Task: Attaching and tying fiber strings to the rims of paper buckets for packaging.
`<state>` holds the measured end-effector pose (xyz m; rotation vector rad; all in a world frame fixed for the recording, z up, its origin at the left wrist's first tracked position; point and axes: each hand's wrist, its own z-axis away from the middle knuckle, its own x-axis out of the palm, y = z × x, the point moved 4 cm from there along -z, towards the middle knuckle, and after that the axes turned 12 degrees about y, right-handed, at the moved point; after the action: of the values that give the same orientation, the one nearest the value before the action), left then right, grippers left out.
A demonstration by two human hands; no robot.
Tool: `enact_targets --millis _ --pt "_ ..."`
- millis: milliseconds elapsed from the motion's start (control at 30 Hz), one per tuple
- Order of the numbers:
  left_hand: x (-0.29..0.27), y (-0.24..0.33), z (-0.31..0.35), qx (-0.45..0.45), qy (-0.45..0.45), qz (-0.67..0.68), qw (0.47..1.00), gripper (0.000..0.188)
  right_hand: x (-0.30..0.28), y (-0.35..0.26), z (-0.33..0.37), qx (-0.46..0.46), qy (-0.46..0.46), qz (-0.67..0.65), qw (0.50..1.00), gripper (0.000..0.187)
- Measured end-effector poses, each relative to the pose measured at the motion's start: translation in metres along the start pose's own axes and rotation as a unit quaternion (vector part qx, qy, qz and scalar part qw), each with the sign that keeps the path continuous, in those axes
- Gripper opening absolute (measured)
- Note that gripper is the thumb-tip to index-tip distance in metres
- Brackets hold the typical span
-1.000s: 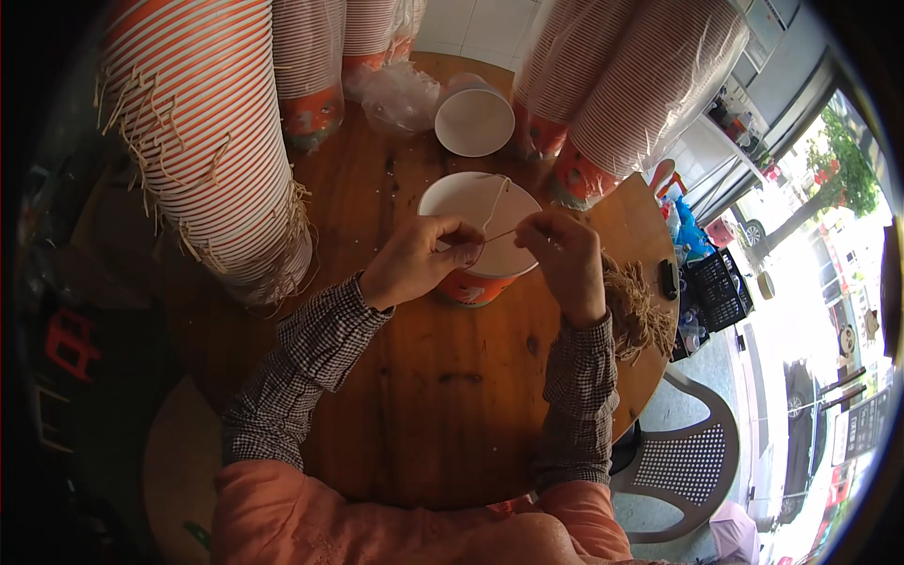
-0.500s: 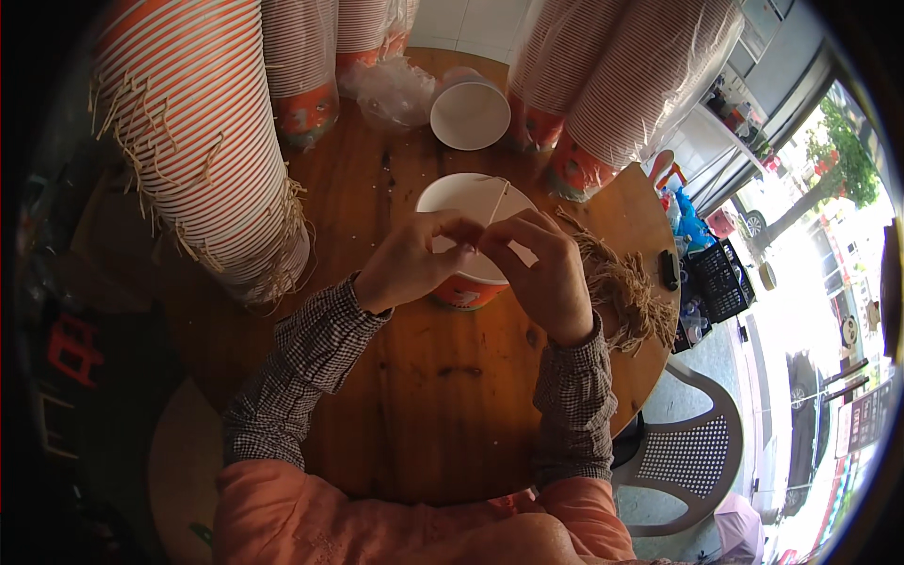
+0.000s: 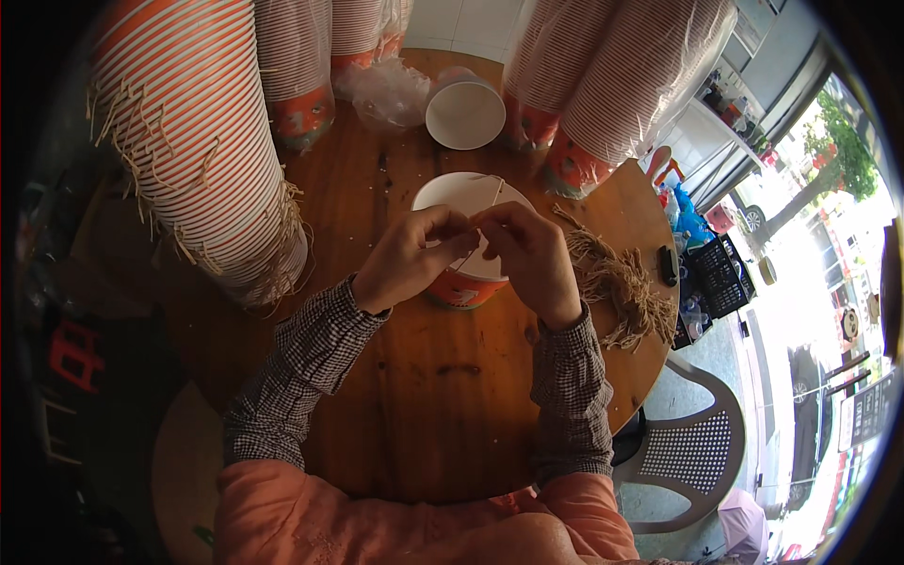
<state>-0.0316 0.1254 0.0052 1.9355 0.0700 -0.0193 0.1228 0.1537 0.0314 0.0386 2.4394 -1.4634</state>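
Observation:
In front of me on the round wooden table stands a paper bucket (image 3: pixel 463 291), white inside and orange outside. A thin straw-coloured piece of twine (image 3: pixel 498 190) runs over its far rim and across its mouth to my fingers. My left hand (image 3: pixel 407 259) and my right hand (image 3: pixel 539 262) meet above the bucket's mouth, both pinching the twine. The exact grip between the fingertips is partly hidden. Just right of my right hand lies a pile of loose twine strands (image 3: pixel 623 292).
At the left leans a tall stack of nested paper buckets (image 3: pixel 202 141) with twine ends sticking out. Bagged stacks (image 3: pixel 621 99) stand at the back, beside a tipped bucket (image 3: pixel 465 115) and crumpled plastic (image 3: pixel 389 94). A plastic chair (image 3: pixel 692 457) and black crate (image 3: pixel 720 278) are at the right.
My hands have drawn closer together, with the right moving slightly left and its fingertips now meeting the left's. The bucket has kept its place, with the twine still across it.

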Motion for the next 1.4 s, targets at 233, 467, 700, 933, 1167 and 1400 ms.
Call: enact_targets --millis 233,467,700,933,1167,1400 --pt "-0.001 0.007 0.0 0.02 0.055 0.022 0.998 0.012 0.001 0.01 0.0 0.079 -0.031 -0.03 0.996 0.017" --pt "-0.005 0.009 0.001 -0.011 0.013 0.001 1.0 0.011 0.001 0.008 0.0 0.134 -0.081 -0.006 0.988 0.019" --pt "-0.001 0.006 0.0 0.007 0.018 0.043 0.999 0.014 0.0 0.008 0.0 0.08 -0.078 -0.006 0.994 0.015" --pt "-0.002 0.002 -0.001 0.008 0.026 0.016 0.999 0.016 0.001 0.008 0.0 0.052 -0.067 0.006 0.996 0.013" --pt "-0.003 -0.002 0.0 -0.035 0.015 0.028 0.999 0.014 0.004 0.013 0.001 0.039 -0.035 -0.023 0.998 0.011" --pt "-0.004 -0.002 -0.001 -0.043 0.015 0.023 0.999 0.014 0.001 0.013 0.001 0.013 -0.073 0.023 0.997 0.012"
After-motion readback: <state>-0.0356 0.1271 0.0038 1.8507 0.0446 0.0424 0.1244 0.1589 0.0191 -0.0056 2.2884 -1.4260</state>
